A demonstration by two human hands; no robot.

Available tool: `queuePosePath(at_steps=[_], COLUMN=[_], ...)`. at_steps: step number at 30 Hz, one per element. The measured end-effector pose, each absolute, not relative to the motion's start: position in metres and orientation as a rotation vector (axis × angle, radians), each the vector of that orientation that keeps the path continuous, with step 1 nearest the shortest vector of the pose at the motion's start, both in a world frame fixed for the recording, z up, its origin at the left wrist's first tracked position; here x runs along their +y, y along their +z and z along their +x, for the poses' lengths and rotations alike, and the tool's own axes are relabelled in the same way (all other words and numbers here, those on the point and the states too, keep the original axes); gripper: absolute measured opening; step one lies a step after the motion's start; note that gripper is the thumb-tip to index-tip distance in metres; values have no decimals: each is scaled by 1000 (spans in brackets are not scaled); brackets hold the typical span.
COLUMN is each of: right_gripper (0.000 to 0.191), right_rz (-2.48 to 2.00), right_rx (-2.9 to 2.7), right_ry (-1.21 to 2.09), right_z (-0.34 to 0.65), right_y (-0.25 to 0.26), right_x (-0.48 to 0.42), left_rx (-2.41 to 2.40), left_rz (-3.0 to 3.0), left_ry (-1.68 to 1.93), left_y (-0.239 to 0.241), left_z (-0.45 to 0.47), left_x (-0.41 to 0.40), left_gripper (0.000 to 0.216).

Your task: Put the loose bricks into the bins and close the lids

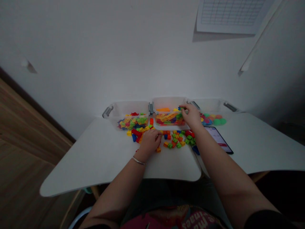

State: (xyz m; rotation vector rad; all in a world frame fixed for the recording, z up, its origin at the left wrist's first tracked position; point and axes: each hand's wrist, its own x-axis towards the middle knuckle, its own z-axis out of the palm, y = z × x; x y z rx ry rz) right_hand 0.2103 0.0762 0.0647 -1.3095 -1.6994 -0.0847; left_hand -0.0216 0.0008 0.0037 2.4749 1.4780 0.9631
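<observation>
My right hand (190, 115) is over the right end of the middle clear plastic box (170, 128). Its fingers close on a small blue and green building brick (180, 108) at the fingertips. Orange, red, purple and green bricks (168, 117) fill the lower part of that box. On the table, my left hand (150, 142) rests low among loose bricks, with its fingers curled together; what they hold, if anything, is hidden. Green and orange bricks (175, 140) lie between the hands. Red, blue and yellow bricks (135, 135) lie left of my left hand.
The left clear box (131, 106) holds colourful gear-like pieces. A right clear box (209, 105) holds round pieces, partly behind my right hand. A lit phone (218, 138) lies beside my right forearm. Two white tabletops (171, 163) meet at a seam; a wall stands behind.
</observation>
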Motion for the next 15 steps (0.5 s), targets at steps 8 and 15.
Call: queuePosePath(at_steps=[8,15], right_gripper=[11,8], right_rz=[-1429,-1402], right_rx=[-1630,-1558], right_ry=[-79,-54], right_z=[207,205], right_y=[71,72], right_x=[84,83], left_rx=[1493,1489], left_rz=[2462,2451], left_ry=[937,981], left_y=[6,5], left_z=[-22,-23], left_x=[-1,-2], left_gripper=[19,18])
